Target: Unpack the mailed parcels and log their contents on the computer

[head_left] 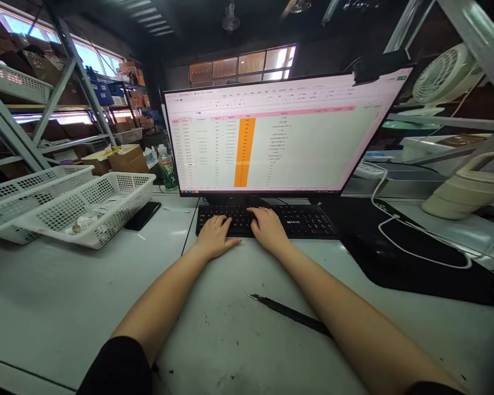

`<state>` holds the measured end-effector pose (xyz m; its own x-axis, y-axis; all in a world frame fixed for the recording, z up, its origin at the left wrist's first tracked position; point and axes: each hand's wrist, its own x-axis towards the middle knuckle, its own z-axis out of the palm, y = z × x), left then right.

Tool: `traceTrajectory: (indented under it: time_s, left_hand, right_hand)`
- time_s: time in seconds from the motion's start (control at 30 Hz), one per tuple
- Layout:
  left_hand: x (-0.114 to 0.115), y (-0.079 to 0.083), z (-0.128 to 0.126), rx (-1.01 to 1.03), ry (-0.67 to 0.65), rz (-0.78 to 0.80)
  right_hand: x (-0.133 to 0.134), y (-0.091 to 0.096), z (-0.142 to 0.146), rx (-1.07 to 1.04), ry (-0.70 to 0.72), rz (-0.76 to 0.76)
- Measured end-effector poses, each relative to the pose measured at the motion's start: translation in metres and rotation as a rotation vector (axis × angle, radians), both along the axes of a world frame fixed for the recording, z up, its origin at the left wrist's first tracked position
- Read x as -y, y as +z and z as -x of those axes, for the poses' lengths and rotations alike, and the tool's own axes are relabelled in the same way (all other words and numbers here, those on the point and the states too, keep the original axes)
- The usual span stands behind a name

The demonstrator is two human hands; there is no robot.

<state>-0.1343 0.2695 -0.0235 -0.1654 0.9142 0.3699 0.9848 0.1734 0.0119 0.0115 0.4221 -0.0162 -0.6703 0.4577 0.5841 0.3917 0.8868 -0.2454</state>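
Observation:
Both my hands rest on a black keyboard [300, 220] at the far side of a white table [66, 296]. My left hand [214, 236] lies on the keyboard's left part, fingers spread flat over the keys. My right hand [267, 226] sits beside it near the middle, fingers stretched onto the keys. Neither hand holds anything. Behind the keyboard stands a wide monitor [280, 137] showing a spreadsheet with an orange column. A black pen [290, 314] lies on the table under my right forearm.
Two white perforated baskets [107, 189] stand at the left with a black phone [142, 215] beside them. A green bottle [167, 170] and cardboard boxes [125, 158] sit behind. A black mouse mat [420, 258], a white cable [415, 255] and a white fan [444, 77] are at the right.

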Motion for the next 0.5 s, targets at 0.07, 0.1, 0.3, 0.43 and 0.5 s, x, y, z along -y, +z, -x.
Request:
traceTrajectory:
  time_s: [0.07, 0.1, 0.3, 0.43, 0.5]
  left_hand:
    - [0.0, -0.001, 0.0, 0.021, -0.003, -0.01]
    - [0.0, -0.001, 0.001, 0.032, 0.0, -0.018]
    - [0.003, -0.001, 0.002, 0.058, 0.029, -0.029]
    - [0.004, -0.003, 0.001, 0.036, 0.048, -0.034]
    - [0.003, -0.003, 0.0, 0.023, 0.06, -0.042]
  right_hand:
    - [-0.001, 0.003, -0.002, -0.042, -0.01, 0.022]
    - [-0.001, 0.005, -0.003, -0.057, -0.012, 0.037]
    - [-0.001, 0.004, -0.005, -0.079, -0.01, 0.078]
    - [-0.004, 0.006, -0.002, -0.1, -0.009, 0.029]
    - [-0.015, 0.016, -0.005, -0.108, -0.019, 0.003]
